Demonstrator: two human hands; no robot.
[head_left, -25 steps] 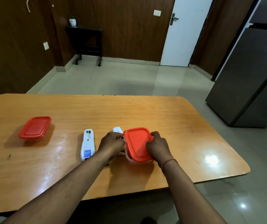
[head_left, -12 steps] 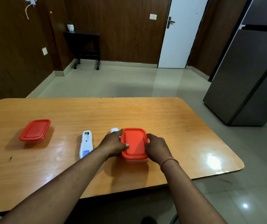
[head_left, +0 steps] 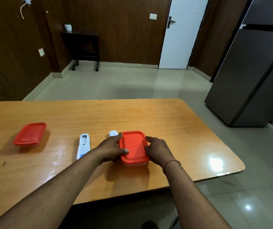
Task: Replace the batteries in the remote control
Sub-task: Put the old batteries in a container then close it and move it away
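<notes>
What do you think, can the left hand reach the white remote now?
Probably yes. The remote lies right beside the left hand on the table, with nothing between them; the hand would first have to let go of the red-lidded box.

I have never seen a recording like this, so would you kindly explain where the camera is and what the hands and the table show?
There is no machine here. A person wears one wide-angle camera on the head, looking forward and down, so the single view shows their own forearms. The left hand and right hand grip a red-lidded box from either side, with the left thumb lying on the lid. The box stands on a wooden table. To its left lies a white remote control, back side up, with its battery bay apparently uncovered. A small white piece, perhaps the bay's cover, peeks out behind the left hand. A second red-lidded box sits farther left, untouched. What the boxes contain is hidden.
</notes>
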